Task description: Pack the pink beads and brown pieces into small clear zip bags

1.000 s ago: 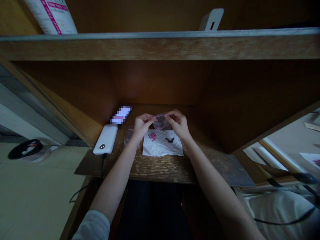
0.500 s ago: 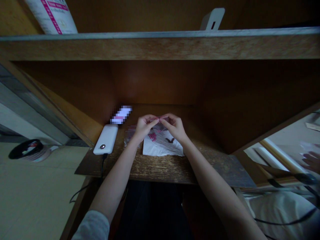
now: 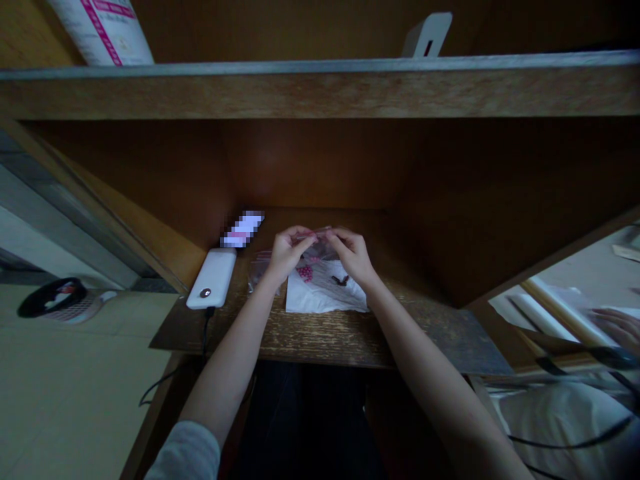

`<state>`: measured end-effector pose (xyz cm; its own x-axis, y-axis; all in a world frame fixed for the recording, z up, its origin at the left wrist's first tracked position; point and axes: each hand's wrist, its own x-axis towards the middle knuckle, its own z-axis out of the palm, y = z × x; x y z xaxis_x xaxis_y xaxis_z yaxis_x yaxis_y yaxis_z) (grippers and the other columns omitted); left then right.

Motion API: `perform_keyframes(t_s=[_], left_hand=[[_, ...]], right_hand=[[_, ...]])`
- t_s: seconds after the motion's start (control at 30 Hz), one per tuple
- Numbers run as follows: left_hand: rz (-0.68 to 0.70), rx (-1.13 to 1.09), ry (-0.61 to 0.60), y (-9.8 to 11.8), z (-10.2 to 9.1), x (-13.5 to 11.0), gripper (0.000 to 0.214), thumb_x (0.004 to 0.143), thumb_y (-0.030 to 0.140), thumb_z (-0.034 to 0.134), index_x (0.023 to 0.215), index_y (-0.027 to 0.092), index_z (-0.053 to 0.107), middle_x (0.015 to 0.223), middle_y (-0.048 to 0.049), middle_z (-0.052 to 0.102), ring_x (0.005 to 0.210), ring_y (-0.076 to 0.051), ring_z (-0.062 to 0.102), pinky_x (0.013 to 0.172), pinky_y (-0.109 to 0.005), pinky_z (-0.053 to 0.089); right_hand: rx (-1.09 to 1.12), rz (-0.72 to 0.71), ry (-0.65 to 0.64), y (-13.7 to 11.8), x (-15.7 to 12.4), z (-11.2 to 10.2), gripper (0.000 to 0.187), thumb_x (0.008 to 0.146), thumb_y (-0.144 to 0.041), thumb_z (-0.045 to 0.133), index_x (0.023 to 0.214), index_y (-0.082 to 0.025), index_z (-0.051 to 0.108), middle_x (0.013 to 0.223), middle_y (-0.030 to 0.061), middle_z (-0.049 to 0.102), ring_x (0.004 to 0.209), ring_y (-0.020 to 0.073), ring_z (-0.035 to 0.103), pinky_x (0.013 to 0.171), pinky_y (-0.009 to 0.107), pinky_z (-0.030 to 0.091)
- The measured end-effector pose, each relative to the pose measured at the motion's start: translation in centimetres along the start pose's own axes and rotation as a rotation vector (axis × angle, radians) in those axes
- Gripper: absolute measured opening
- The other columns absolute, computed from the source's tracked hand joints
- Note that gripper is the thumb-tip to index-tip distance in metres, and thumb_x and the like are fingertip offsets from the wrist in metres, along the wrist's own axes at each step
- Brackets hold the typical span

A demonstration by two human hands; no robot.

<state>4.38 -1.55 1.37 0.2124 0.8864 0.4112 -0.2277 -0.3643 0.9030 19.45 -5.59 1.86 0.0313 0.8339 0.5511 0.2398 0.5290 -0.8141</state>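
A small clear plastic zip bag [image 3: 323,247] is stretched between my two hands, above a white tissue [image 3: 320,301]. My left hand [image 3: 290,252] pinches the bag's top edge on one side, thumb against fingers. On the other side my right hand [image 3: 353,255] pinches the same edge. A cluster of pink beads [image 3: 305,273] lies on the tissue near my left hand. Close to my right hand rests a small dark piece [image 3: 341,281], too small to name. Left of the tissue is another clear bag [image 3: 259,267], partly hidden by my left arm.
A white power bank [image 3: 212,279] with a black cable lies left on the wooden desk [image 3: 320,343], below a pixelated lit phone [image 3: 243,229]. A shelf edge [image 3: 320,93] crosses above my hands. Another person's hand [image 3: 620,325] shows at far right. A basket [image 3: 55,299] stands on the floor.
My hands have moved slightly apart, and more of the bag's top edge shows between them. The other person's hand at far right has shifted.
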Motion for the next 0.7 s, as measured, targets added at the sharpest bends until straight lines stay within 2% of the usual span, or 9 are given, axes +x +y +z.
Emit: perform_keyframes(t_s=[0.13,0.3,0.43,0.7], left_hand=[[-0.006,-0.004,0.007,0.05,0.06,-0.02,0.013,0.066,0.026,0.073,0.070,0.016,0.065,0.071,-0.0003,0.065,0.067,-0.012,0.059,0.067,-0.024,0.047],[-0.046,-0.013,-0.031,0.12,0.19,-0.16,0.020,0.064,0.032,0.076,0.073,0.016,0.067,0.074,-0.0022,0.067,0.069,-0.013,0.059,0.067,-0.025,0.047],[-0.021,0.022,-0.037,-0.23,0.01,-0.11,0.019,0.066,0.032,0.076,0.073,0.016,0.068,0.075,-0.0028,0.068,0.070,-0.013,0.060,0.069,-0.025,0.047],[-0.012,0.037,-0.054,-0.18,0.20,-0.15,0.019,0.067,0.033,0.075,0.074,0.016,0.069,0.076,-0.0032,0.068,0.072,-0.014,0.061,0.070,-0.025,0.047]], right_hand=[[-0.040,0.001,0.034,0.02,0.05,-0.14,0.031,0.085,-0.043,0.056,0.074,-0.017,0.068,0.075,0.0032,0.065,0.070,0.0154,0.058,0.064,0.026,0.044],[-0.024,0.006,0.015,0.00,-0.13,0.08,0.027,0.085,-0.043,0.057,0.082,-0.018,0.067,0.081,0.0034,0.067,0.072,0.0155,0.059,0.066,0.027,0.046],[-0.054,-0.012,0.019,-0.21,-0.22,0.25,0.025,0.084,-0.041,0.059,0.085,-0.018,0.068,0.083,0.0041,0.068,0.074,0.0155,0.061,0.067,0.026,0.046],[-0.028,-0.020,0.069,-0.62,-0.31,0.20,0.021,0.083,-0.037,0.060,0.078,-0.017,0.067,0.073,0.0018,0.065,0.064,0.0132,0.057,0.058,0.025,0.042]])
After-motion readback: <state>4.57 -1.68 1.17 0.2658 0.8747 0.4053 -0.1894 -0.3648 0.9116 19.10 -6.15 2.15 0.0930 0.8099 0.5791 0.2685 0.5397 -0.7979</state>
